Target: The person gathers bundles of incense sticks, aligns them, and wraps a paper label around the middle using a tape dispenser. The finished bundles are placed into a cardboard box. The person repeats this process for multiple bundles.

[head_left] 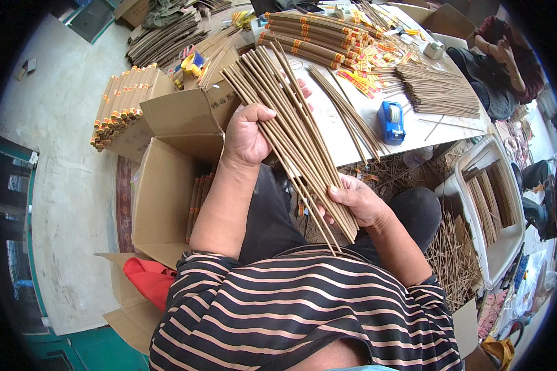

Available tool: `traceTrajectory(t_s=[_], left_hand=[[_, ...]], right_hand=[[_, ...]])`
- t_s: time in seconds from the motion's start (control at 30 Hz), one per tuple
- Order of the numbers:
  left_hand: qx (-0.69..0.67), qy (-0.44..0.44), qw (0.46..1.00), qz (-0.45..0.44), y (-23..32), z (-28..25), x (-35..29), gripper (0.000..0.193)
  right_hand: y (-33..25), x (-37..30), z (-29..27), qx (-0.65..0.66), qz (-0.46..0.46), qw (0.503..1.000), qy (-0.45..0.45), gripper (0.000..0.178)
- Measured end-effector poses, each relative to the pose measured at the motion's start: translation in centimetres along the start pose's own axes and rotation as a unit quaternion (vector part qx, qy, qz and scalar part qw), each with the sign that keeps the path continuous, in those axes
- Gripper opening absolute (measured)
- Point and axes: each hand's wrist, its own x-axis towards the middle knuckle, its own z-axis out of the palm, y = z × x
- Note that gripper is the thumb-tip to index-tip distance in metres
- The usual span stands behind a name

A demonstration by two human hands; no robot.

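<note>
Slantwise above my lap lies a loose bundle of thin brown incense sticks (300, 139), held in both hands. My left hand (249, 131) grips its upper part, with the thumb across the sticks and fingertips showing on the far side. Around the lower end closes my right hand (360, 201), thumb on top. A few sticks fan out at the top, and some poke out lower than the others near my shirt. More loose incense sticks (351, 114) lie on the white table (418, 131) just beyond, beside a blue tape dispenser (392, 122).
Wrapped bundles (306, 38), yellow-red paper bands (360, 81) and a stick pile (439, 91) occupy the table. Left stand an open cardboard box (167, 207) and stacked bundles (125, 102). A white crate (494, 263) holds sticks at right. Another person (504, 55) sits at upper right.
</note>
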Motion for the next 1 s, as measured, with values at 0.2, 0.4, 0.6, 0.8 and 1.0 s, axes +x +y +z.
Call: traceTrajectory(t_s=[0.2, 0.4, 0.6, 0.8, 1.0], left_hand=[[-0.124, -0.055, 0.99, -0.048, -0.4, -0.1, 0.4, 0.059], [-0.14, -0.035, 0.989, -0.031, -1.0, -0.2, 0.9, 0.06], [-0.038, -0.001, 0.999, -0.029, -0.4, 0.5, 0.8, 0.056], [0.022, -0.015, 1.0, -0.012, 0.7, 2.7, 0.8, 0.056], [0.082, -0.008, 0.997, -0.003, 1.8, 3.3, 1.0, 0.045]], right_hand=[[-0.3, -0.6, -0.3, 0.01, -0.005, 1.0, -0.024, 0.03], [0.0, -0.5, -0.5, -0.044, -0.03, 0.998, 0.021, 0.03], [-0.1, -0.6, -1.0, -0.07, -0.01, 0.997, 0.042, 0.032], [-1.1, -0.4, -0.8, -0.127, -0.02, 0.99, 0.056, 0.038], [-2.6, -0.7, -0.1, -0.215, -0.025, 0.976, 0.025, 0.039]])
